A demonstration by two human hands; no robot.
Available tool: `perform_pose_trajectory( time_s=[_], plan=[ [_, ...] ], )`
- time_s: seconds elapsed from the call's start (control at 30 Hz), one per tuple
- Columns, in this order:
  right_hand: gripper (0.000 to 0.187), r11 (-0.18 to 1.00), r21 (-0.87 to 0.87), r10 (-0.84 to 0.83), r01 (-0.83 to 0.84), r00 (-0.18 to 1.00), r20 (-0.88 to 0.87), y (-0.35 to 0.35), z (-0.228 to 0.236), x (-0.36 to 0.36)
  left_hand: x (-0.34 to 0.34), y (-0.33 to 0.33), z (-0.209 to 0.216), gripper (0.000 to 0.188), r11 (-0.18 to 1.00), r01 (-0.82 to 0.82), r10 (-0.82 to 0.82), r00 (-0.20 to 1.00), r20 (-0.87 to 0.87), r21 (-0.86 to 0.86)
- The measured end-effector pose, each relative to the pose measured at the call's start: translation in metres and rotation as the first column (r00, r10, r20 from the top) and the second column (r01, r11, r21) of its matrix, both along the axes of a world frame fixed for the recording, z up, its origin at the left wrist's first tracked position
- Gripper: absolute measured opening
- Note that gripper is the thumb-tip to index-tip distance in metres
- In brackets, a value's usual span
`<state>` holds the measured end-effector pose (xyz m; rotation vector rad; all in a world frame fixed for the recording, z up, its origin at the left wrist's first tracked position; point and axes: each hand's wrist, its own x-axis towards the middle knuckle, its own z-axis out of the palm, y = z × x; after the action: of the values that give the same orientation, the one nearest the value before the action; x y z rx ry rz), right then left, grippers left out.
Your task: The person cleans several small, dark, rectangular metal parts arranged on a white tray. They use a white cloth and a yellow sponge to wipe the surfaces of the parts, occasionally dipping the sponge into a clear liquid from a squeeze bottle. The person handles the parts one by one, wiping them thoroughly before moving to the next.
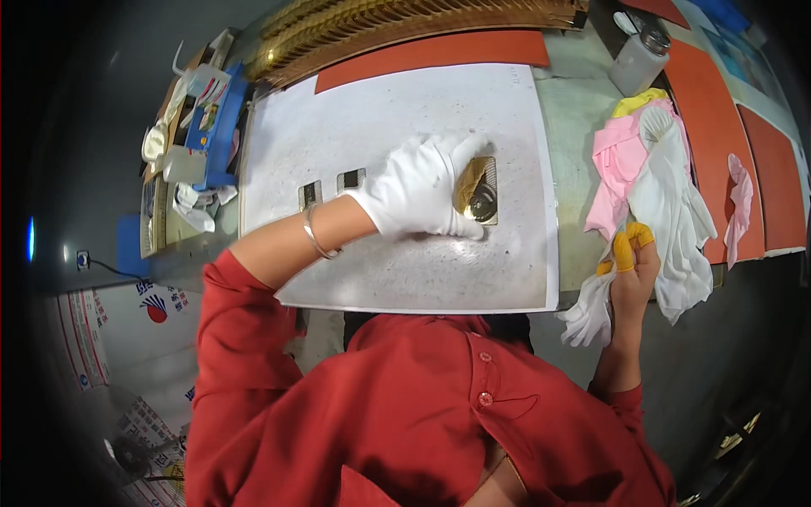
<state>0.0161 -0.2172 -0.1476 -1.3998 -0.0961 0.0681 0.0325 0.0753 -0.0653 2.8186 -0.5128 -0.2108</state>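
My left hand (422,186), in a white glove, reaches over the white sheet. Its thumb and fingers span a small rectangular shiny metal plate (489,173), gripping it by opposite edges. Gold and dark round shapes show on the plate's face, perhaps reflections. Two smaller-looking dark-centred metal plates (310,194) lie on the sheet beside my left wrist. Down at the right table edge, my right hand (632,266) wears yellow finger cots and is closed on a white glove (590,314) that hangs below it. Next to that hand, white cloth or gloves (676,220) drape over the edge.
The white sheet (389,279) covers the middle of the table. Beyond it stand an orange strip (431,61) and a gold slotted rack (380,29). A blue tray (221,127) with bottles is at left. Pink cloth (621,152) and a pump bottle (639,63) are at right.
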Motion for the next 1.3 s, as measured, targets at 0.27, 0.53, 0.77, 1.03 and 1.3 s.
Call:
perform_pose_trajectory(
  time_s=[0.27,0.53,0.77,1.03,1.3],
  plan=[
    [0.012,0.999,-0.003,-0.036,0.036,0.999,-0.001,0.002,0.001,0.002,-0.024,-0.015,-0.035,0.081,0.990,-0.129,0.136,0.982,0.134,-0.061],
    [0.013,1.000,0.015,-0.012,0.014,0.997,-0.075,0.001,0.000,-0.001,-0.009,-0.021,-0.006,0.076,0.998,0.018,-0.026,0.990,0.141,0.062],
    [0.013,0.998,0.056,-0.005,0.011,0.994,-0.107,0.000,0.000,-0.003,0.198,-0.039,0.083,0.088,0.941,-0.084,-0.025,0.949,0.315,0.329],
    [0.016,0.998,0.055,-0.020,0.028,0.989,-0.146,-0.006,0.002,-0.004,0.293,-0.053,0.062,0.093,0.946,-0.057,0.020,0.993,0.117,0.318],
    [0.017,0.988,-0.061,-0.148,0.140,0.978,-0.149,0.000,-0.002,-0.008,0.265,-0.043,0.079,0.072,0.987,0.026,-0.053,0.984,0.172,0.159]
  ],
)
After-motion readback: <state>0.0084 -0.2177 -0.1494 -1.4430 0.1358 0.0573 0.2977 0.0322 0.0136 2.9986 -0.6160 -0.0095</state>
